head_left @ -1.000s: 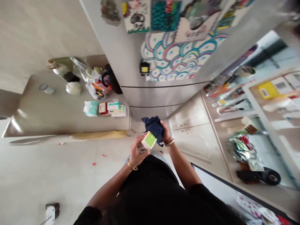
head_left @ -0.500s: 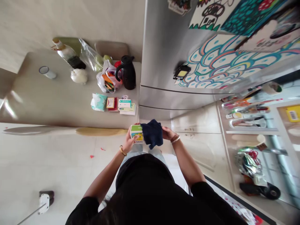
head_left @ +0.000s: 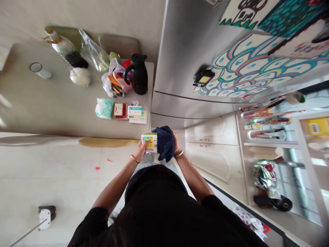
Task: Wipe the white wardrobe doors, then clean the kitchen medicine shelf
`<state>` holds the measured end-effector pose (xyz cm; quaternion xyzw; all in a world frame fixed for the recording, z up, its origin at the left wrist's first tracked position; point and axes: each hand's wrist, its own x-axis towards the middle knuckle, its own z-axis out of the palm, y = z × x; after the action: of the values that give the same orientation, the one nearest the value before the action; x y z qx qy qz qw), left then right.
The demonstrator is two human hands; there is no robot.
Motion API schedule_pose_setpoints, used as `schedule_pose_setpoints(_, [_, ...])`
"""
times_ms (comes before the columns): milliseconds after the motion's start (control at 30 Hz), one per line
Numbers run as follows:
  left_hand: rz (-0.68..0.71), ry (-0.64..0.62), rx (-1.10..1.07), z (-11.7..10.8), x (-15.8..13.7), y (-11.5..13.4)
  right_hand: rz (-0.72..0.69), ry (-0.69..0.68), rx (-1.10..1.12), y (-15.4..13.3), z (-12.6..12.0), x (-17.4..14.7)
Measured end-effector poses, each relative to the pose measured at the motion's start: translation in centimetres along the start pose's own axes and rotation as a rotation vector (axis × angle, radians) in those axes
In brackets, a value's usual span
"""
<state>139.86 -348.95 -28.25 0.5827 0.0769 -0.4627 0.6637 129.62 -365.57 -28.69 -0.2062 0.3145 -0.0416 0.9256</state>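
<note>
Box [head_left: 149, 142] partly under a dark blue cloth [head_left: 165, 144]

Your left hand [head_left: 141, 150] pinches the box's left end, thumb pressed on its printed front, the other fingers mostly hidden. Your right hand [head_left: 177, 143] touches the cloth's right side; its fingers are largely covered, so I cannot tell how they are set. The cloth hides the box's right end. You hold both in front of your body, near the right corner of the table [head_left: 64, 106], where flat cartons [head_left: 138, 116] lie near a black jug [head_left: 140, 78].
</note>
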Motion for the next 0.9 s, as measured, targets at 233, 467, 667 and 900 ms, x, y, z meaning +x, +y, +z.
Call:
schedule_pose_setpoints(233, [0.026,0.008,0.087,-1.8,2.5,1.0,0.017,0.278,0.057,-0.2,-2.3,1.0])
schedule_pose_setpoints(467, [0.031,0.092,0.214,-6.4,7.1,4.2,-0.055,0.356,0.153,-0.4,-5.5,-0.2])
schedule_pose_setpoints(667, [-0.045,0.358,0.340,-11.7,12.7,4.4,-0.143,0.399,0.197,-1.2,-8.9,-2.4])
schedule_pose_setpoints(900, [-0.135,0.443,0.474,-13.4,15.9,3.1,-0.150,0.423,0.159,-0.7,-10.2,-3.8])
